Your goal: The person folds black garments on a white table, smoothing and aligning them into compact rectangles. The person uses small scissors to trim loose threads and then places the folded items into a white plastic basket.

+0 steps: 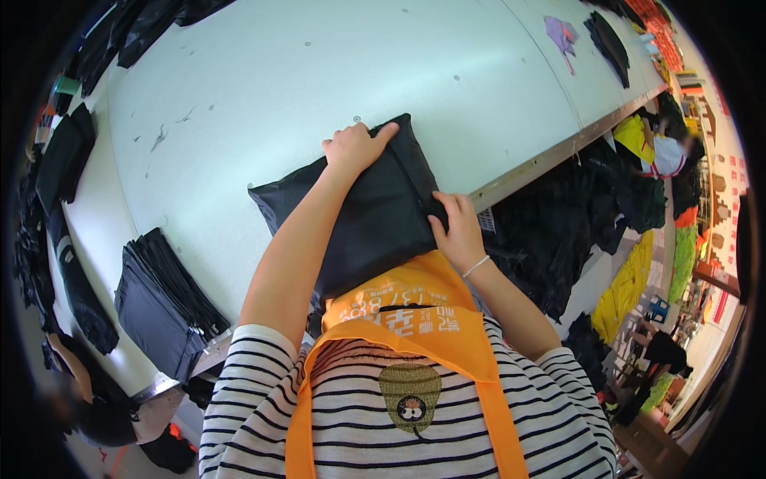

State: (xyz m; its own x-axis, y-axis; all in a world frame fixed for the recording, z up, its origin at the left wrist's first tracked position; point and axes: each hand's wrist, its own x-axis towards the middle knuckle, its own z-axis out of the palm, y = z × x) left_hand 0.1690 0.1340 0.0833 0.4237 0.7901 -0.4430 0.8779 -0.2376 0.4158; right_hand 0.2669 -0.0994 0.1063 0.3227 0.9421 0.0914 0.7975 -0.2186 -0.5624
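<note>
A flat, black, square-cornered packet (367,223) with a slight sheen lies at the near edge of the table, its near side against my orange apron (455,319). A seam or folded strip runs down its right part. At the far edge of the packet, my left hand (357,150) has its fingers curled over the material and its thumb stretched toward the far right corner. My right hand (460,231) grips the right edge between thumb and fingers. The left forearm crosses over the packet and hides part of its left side.
The pale table (263,88) spreads out ahead. A stack of folded black garments (163,303) lies at its left near edge. Far right are a purple cloth piece (561,34) and a black folded piece (608,48). Dark cloth (542,231) heaps beyond the right edge. Other people work on both sides.
</note>
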